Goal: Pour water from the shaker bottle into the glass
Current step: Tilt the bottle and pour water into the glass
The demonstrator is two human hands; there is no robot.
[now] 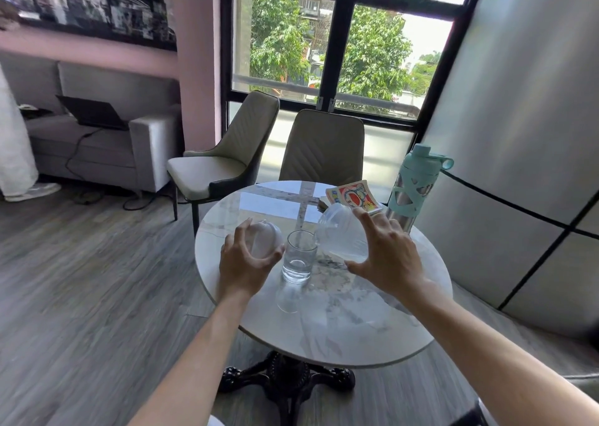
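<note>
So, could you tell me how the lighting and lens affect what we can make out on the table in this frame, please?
In the head view, window light mirrors off the marble table, washing out its far half; the clear glass and tilted shaker bottle in the right hand show faint edges; the lid in the left hand looks pale; the wide lens bends the right-side wall panels; the floor edges smear.

Both forearms are bare from the frame's bottom edge to the wrists, with no watch or ring visible on the left hand (247, 260) or the right hand (390, 257) (nails short, unpainted).
</note>
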